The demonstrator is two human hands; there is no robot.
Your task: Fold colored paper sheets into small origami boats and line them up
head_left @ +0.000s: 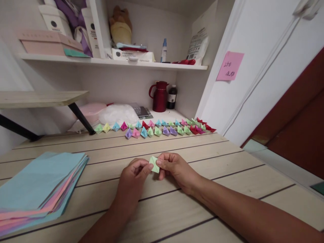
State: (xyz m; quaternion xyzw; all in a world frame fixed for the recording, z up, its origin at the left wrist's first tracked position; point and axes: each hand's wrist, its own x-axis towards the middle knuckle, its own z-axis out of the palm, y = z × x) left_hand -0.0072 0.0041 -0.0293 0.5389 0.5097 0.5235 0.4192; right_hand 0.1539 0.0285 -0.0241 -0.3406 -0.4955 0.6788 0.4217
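A small light-green folded paper (154,164), roughly diamond-shaped with a crease across it, is held just above the table in front of me. My left hand (136,173) pinches its left corner between thumb and forefinger. On the opposite side, my right hand (173,167) grips the right edge, its thumb on the near face and the other fingers curled behind. Beyond my hands, several folded paper boats (158,131) in green, blue, pink, purple and red stand in rows along the table's far edge.
A stack of coloured paper (43,182) lies on the slatted table (101,195) at the left. A raised wooden shelf (43,98) on black legs (81,118) stands behind it. At the back are a red jug (160,97), a dark bottle (172,97) and a white plastic bag (118,113).
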